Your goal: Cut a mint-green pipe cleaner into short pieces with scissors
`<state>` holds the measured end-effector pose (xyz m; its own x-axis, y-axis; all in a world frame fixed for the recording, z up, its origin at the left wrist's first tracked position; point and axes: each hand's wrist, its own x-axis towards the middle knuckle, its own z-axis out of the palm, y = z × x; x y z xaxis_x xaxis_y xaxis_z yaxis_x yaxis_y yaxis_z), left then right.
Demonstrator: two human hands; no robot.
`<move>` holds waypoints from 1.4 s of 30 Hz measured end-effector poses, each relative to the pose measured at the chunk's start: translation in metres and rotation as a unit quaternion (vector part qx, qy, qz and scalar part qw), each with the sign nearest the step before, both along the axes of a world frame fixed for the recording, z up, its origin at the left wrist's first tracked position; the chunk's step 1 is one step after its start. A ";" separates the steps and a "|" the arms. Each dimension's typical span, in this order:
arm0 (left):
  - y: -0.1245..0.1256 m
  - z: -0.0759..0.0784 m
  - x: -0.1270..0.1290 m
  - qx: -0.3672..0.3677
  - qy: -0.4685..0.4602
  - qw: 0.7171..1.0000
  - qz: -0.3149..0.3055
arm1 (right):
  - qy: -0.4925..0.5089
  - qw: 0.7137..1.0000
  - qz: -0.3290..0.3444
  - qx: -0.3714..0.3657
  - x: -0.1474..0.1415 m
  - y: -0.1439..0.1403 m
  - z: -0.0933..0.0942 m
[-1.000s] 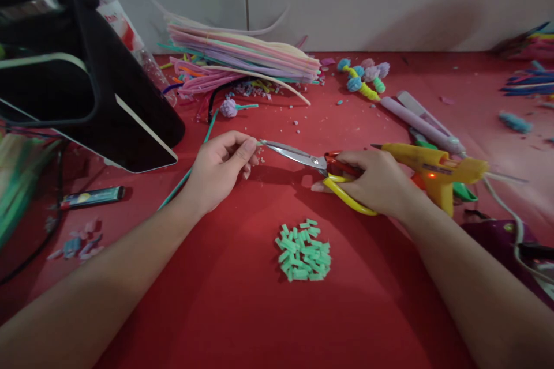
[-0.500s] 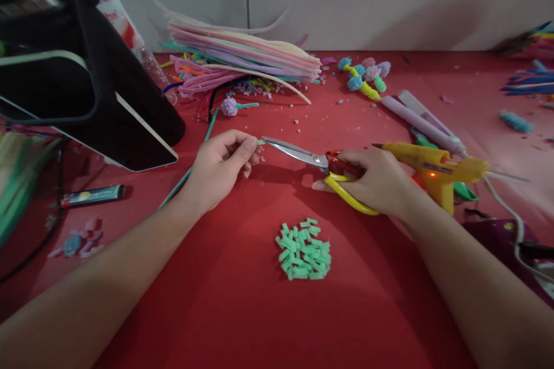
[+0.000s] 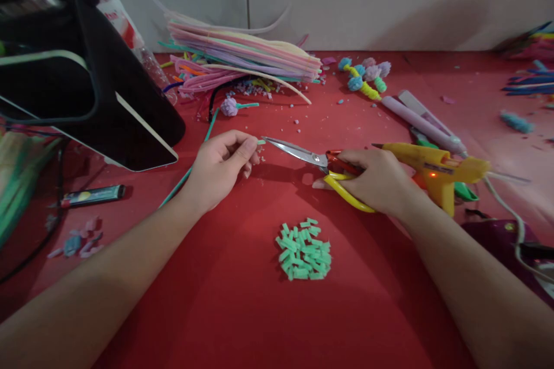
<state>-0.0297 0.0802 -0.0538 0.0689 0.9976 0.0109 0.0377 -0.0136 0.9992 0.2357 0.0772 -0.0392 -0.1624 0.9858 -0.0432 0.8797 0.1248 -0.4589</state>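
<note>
My left hand (image 3: 220,167) pinches a long green pipe cleaner (image 3: 190,170); its short tip pokes out past my thumb toward the scissor blades. My right hand (image 3: 376,181) grips the yellow-and-red handles of the scissors (image 3: 303,155), whose blades point left, just right of that tip and slightly apart. A pile of short green cut pieces (image 3: 304,249) lies on the red table (image 3: 242,311) below the scissors.
A yellow glue gun (image 3: 433,170) stands right behind my right hand, its cord trailing right. A purple tool (image 3: 422,121) lies behind it. A stack of pastel pipe cleaners (image 3: 242,55) sits at the back. A black stand (image 3: 86,86) fills the left; a lighter (image 3: 93,196) lies below it.
The scissor blades have drawn a little to the right, away from the green tip, which now shows past my left thumb. Both hands have otherwise stayed in place.
</note>
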 end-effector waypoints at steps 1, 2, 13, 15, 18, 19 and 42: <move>0.000 0.000 0.000 0.000 -0.003 1.000 0.001 | 0.004 1.000 0.002 0.001 0.001 0.000 0.000; 0.000 -0.001 0.000 0.002 -0.005 1.000 0.001 | 0.006 1.000 0.004 0.001 0.001 0.000 0.000; 0.001 -0.004 -0.002 0.005 -0.016 1.000 0.000 | 0.006 1.000 0.015 -0.006 0.001 -0.002 0.001; 0.001 -0.004 -0.002 0.006 -0.026 1.000 -0.001 | 0.005 1.000 0.012 -0.010 0.001 -0.001 0.001; 0.001 -0.003 -0.001 0.002 -0.034 0.999 0.001 | 0.003 1.000 0.013 -0.012 0.001 -0.001 0.000; 0.001 -0.002 -0.001 0.000 -0.036 0.999 0.002 | 0.003 1.000 0.013 -0.010 0.001 -0.001 0.000; 0.002 0.002 0.000 -0.023 -0.064 0.998 0.004 | -0.018 1.000 0.020 -0.005 -0.001 -0.003 0.006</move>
<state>-0.0302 0.0823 -0.0518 0.0620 0.9977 -0.0274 -0.0908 0.0330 0.9953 0.2344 0.0744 -0.0331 -0.1999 0.9780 -0.0605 0.8903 0.1555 -0.4279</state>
